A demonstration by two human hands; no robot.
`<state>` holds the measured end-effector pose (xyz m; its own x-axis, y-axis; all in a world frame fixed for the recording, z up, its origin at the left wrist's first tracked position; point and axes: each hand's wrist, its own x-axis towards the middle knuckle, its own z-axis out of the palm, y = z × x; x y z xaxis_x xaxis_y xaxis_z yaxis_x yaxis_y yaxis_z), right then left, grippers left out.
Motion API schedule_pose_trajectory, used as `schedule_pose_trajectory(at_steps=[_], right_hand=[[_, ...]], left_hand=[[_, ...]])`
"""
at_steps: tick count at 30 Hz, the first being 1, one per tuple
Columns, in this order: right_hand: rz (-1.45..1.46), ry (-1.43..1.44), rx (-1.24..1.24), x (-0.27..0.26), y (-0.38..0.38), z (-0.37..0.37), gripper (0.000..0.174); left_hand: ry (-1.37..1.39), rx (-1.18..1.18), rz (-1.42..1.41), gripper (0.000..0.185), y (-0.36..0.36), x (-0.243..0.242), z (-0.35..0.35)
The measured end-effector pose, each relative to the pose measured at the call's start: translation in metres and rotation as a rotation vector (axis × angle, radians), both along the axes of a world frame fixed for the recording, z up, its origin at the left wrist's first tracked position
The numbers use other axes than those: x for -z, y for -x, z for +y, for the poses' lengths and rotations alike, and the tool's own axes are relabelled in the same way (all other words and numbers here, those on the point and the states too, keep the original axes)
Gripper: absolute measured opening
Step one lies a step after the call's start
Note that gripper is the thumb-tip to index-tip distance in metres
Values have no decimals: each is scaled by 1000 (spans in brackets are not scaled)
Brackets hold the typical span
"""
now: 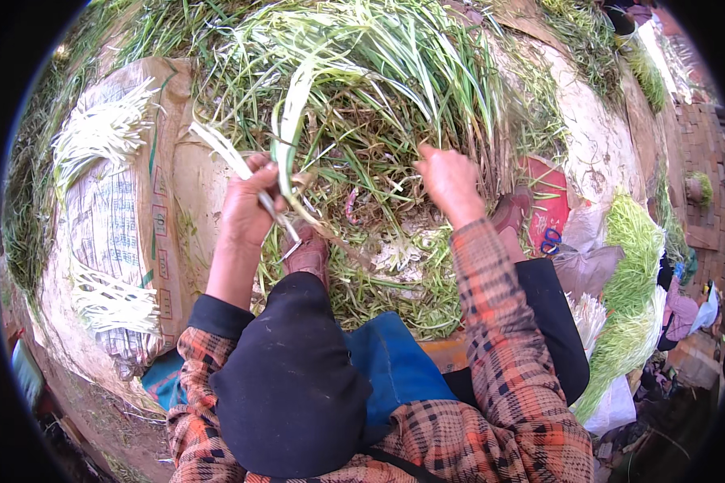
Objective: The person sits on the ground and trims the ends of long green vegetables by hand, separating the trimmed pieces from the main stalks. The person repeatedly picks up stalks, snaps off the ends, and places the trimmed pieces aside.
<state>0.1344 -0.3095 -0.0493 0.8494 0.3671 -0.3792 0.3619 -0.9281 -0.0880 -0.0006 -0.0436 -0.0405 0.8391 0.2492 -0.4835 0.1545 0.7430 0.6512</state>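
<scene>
My left hand [251, 196] grips several pale, trimmed stalks [223, 148] of a long-leaved vegetable that looks like garlic greens or leek. A wider green-and-white leafy stalk [289, 133] arches up beside its fingers, with a withered brownish strip [332, 235] trailing below. My right hand [450, 181] is at the near edge of a large heap of uncut greens [399, 54], its fingers curled. Whether it pinches a stalk is hidden by the hand and the leaves. Cut leaf scraps [393, 302] litter the ground between my shoes [307, 256].
On the left, a woven sack [112, 211] bears two bunches of white stalks [106, 133]. Blue-handled scissors [551, 240] lie on a red sheet [544, 196] at right, near a long green pile [631, 290]. Another person [679, 314] is at the far right.
</scene>
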Motion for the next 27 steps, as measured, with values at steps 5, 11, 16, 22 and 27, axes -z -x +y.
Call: schedule_pose_trajectory(at_steps=[5, 11, 16, 22, 27], right_hand=[[724, -1043, 464, -13, 65, 68, 32], [608, -1658, 682, 6, 92, 96, 10], [343, -1772, 991, -3, 66, 56, 9], [265, -1617, 921, -16, 42, 38, 9], [354, -1522, 501, -23, 59, 72, 11]], left_hand=[[54, 170, 50, 12, 2, 12, -26], [86, -46, 164, 13, 9, 23, -27], [35, -72, 186, 14, 19, 36, -11], [-338, -61, 184, 31, 29, 26, 9], [-474, 161, 13, 29, 15, 3, -5]])
